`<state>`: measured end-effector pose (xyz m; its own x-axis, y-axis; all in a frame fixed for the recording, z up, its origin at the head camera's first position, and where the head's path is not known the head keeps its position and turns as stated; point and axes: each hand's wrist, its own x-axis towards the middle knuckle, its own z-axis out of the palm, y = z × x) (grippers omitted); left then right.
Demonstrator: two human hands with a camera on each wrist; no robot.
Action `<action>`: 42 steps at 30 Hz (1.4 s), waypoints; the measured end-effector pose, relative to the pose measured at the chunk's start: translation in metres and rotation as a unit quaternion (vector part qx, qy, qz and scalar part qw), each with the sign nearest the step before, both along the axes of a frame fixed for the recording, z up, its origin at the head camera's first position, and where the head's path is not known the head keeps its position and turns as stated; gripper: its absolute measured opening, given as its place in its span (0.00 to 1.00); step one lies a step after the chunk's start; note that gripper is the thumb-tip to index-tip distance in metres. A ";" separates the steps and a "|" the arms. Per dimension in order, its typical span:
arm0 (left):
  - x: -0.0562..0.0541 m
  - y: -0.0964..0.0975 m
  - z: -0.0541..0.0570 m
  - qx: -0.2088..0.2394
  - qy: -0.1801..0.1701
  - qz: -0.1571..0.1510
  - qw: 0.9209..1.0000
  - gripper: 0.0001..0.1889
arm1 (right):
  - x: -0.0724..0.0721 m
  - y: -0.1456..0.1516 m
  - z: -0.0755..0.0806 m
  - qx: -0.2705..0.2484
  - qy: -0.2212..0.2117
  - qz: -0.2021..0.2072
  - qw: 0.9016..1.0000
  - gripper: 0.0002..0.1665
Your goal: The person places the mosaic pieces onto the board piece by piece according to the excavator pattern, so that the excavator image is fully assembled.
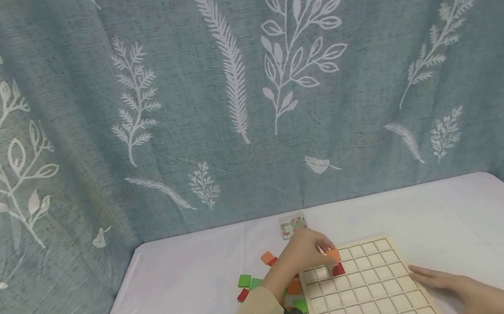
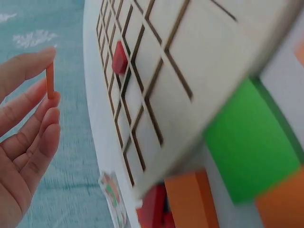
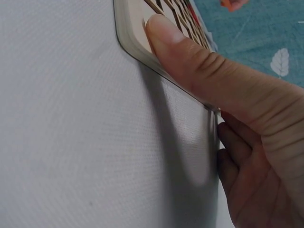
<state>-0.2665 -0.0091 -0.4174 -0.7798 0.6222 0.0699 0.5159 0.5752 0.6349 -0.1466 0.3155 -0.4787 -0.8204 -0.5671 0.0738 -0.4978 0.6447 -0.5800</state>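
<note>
Lying loose off the left edge of the board [image 1: 396,244], green tiles [image 1: 244,280], orange tiles [image 1: 294,287] and red tiles [image 1: 243,295] scatter over the table [image 1: 177,280]. A patterned card [image 1: 293,225] rests near the table's far edge. Over the board's far-left part, the left hand [image 1: 308,250] pinches an orange tile [image 1: 332,256] by opposite edges, thumb against fingertips; the wrist view shows it thin and clear of the grid. It looks light, stiff and rather smooth, hardly fragile; gripping opposite edges should suit it and keep its broad faces free. A red tile [image 1: 338,269] lies on the grid, just nearer. At the board's right edge rests the right hand [image 1: 454,287], thumb over the rim, apart from its other fingers; whether those touch the board, I cannot tell.
</note>
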 end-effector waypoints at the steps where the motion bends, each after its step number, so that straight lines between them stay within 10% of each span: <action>1: 0.001 0.004 0.001 -0.003 0.001 0.002 1.000 0.11 | 0.000 0.000 0.000 0.004 -0.002 -0.003 1.000 0.56; 18: -0.008 0.028 -0.015 -0.011 -0.022 0.010 1.000 0.12 | -0.003 -0.007 0.003 0.022 -0.039 -0.033 0.998 0.56; 26: -0.013 0.030 -0.015 -0.017 -0.032 0.019 0.999 0.10 | -0.018 -0.006 -0.007 -0.044 0.068 0.063 0.995 0.60; 42: -0.017 0.041 -0.024 -0.114 0.044 0.033 0.992 0.10 | -0.028 -0.002 -0.010 -0.084 0.041 0.087 0.992 0.60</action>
